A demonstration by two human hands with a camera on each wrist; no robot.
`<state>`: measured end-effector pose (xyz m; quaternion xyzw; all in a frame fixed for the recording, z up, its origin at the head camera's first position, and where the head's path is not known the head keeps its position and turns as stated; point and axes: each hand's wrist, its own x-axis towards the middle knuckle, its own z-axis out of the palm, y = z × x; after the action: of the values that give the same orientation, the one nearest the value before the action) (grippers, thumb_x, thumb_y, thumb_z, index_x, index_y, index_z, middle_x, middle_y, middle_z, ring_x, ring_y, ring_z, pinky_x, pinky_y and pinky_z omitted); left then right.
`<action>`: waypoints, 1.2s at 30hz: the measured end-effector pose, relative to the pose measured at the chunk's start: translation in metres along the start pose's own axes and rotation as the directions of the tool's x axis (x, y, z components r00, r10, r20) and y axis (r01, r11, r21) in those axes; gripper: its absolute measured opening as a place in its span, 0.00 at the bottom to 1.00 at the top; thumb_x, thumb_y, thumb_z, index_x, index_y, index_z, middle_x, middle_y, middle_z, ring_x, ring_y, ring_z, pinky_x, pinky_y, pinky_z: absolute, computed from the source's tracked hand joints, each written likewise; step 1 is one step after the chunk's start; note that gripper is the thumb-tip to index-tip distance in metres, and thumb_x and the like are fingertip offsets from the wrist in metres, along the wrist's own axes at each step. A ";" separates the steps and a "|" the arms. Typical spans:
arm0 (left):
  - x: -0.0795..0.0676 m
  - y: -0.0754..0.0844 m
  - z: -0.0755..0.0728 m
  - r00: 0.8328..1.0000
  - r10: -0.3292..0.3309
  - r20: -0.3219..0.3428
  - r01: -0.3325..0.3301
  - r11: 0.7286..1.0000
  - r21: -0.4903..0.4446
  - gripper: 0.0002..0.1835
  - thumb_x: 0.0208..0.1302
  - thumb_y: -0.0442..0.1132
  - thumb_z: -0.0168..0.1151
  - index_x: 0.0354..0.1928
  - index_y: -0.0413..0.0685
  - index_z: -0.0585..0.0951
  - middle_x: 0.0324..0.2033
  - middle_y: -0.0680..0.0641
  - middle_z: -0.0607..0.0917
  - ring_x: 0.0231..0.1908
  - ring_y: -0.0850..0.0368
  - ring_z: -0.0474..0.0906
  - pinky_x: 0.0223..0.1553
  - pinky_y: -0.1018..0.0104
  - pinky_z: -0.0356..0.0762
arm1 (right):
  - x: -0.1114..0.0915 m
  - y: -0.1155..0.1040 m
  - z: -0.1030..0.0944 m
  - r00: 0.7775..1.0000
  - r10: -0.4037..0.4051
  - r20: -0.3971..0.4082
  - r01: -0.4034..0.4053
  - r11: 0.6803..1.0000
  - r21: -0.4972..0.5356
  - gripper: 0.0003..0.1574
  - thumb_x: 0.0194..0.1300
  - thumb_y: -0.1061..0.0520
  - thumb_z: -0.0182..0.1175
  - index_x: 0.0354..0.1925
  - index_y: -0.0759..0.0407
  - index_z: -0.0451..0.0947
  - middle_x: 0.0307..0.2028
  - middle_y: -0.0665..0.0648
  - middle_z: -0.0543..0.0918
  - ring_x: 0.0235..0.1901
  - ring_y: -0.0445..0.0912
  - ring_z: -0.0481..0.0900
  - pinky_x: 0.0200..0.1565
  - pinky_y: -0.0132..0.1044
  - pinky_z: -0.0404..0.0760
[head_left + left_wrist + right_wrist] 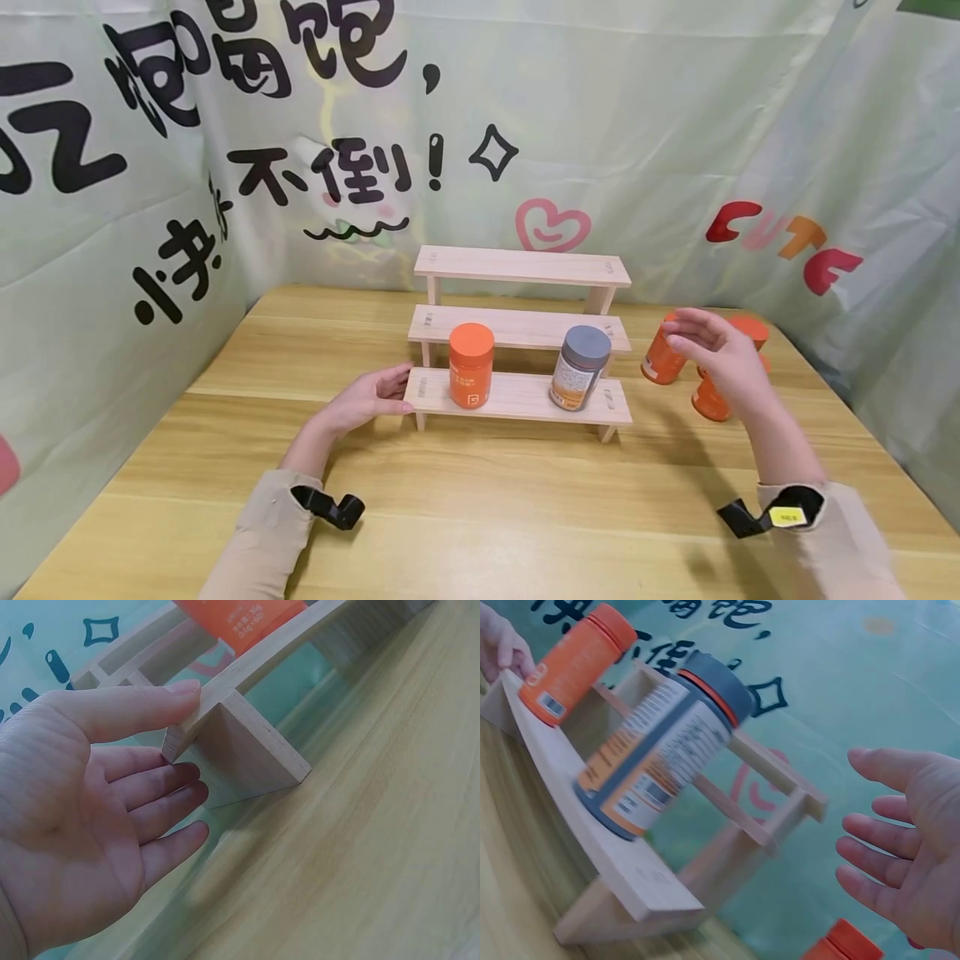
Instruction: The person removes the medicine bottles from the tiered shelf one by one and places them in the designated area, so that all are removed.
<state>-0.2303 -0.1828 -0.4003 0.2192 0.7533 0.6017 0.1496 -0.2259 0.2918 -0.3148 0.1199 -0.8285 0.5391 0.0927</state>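
A three-step wooden display rack stands on the table. My left hand holds the left end of its lowest step, thumb on top and fingertips by the end below. On that step, toward the left, an orange jar with an orange lid stands upright. A grey-lidded jar with a white and orange label stands near the step's right end. My right hand is in the air right of the rack, fingers loosely bent, with nothing in it. It overlaps several orange jars in the head view, partly hiding them.
The wooden table reaches to a pale cloth backdrop with black lettering and a pink heart. This cloth also hangs along the left and right sides. A black strap with a small device sits on each wrist.
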 end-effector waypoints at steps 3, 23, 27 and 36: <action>0.000 0.000 0.000 1.000 0.001 -0.006 -0.001 1.000 0.008 0.44 0.58 0.34 0.64 0.68 0.26 0.48 0.66 0.29 0.55 0.65 0.35 0.52 0.64 0.46 0.51 | 0.001 -0.006 0.010 0.999 0.002 0.054 0.001 0.998 -0.055 0.32 0.65 0.52 0.58 0.62 0.63 0.62 0.47 0.45 0.78 0.45 0.30 0.75 0.44 0.18 0.72; 0.001 0.000 0.001 1.000 -0.004 -0.014 0.005 1.000 0.013 0.44 0.57 0.34 0.65 0.67 0.25 0.50 0.65 0.29 0.56 0.65 0.35 0.53 0.64 0.46 0.51 | 0.003 -0.017 0.056 0.969 -0.035 0.244 0.038 0.999 -0.007 0.37 0.62 0.60 0.60 0.65 0.67 0.59 0.57 0.65 0.71 0.47 0.34 0.72 0.46 0.24 0.74; 0.000 0.000 0.001 1.000 0.000 -0.010 0.000 1.000 0.016 0.44 0.57 0.34 0.65 0.67 0.25 0.49 0.65 0.29 0.57 0.65 0.35 0.54 0.64 0.46 0.52 | 0.004 -0.019 0.061 0.964 -0.037 0.262 0.037 0.999 0.006 0.38 0.61 0.61 0.61 0.65 0.68 0.58 0.59 0.69 0.68 0.47 0.34 0.73 0.46 0.24 0.74; 0.000 0.001 0.001 1.000 -0.006 -0.011 0.006 1.000 0.004 0.44 0.57 0.34 0.65 0.67 0.26 0.49 0.65 0.29 0.56 0.65 0.35 0.53 0.64 0.47 0.51 | 0.006 -0.022 0.072 0.961 -0.062 0.270 0.054 0.998 0.038 0.36 0.59 0.63 0.63 0.63 0.68 0.61 0.52 0.64 0.73 0.44 0.39 0.75 0.45 0.28 0.76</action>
<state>-0.2302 -0.1820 -0.3995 0.2139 0.7559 0.6011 0.1466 -0.2265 0.2166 -0.3225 0.2182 -0.8213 0.5270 -0.0078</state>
